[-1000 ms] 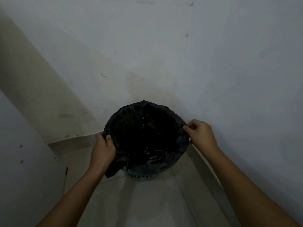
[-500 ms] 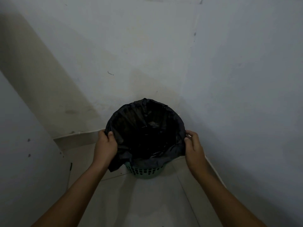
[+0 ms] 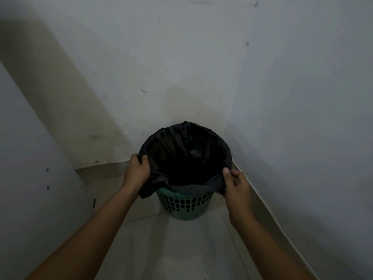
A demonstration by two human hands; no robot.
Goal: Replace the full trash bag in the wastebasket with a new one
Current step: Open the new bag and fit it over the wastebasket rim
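Reaching forward over the tiled floor (image 3: 181, 249), both forearms angle inward. The left hand (image 3: 137, 172) and right hand (image 3: 236, 184) each pinch the black trash bag (image 3: 181, 156) at opposite edges, likely to stretch its mouth over the rim. The green wastebasket (image 3: 183, 205) stands in the wall corner (image 3: 232, 98).

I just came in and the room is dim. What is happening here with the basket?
A person is fitting a black trash bag into a green wastebasket in the corner. The left hand grips the bag's edge on one side, the right hand pinches it on the other. The bag's mouth is spread open over the rim.
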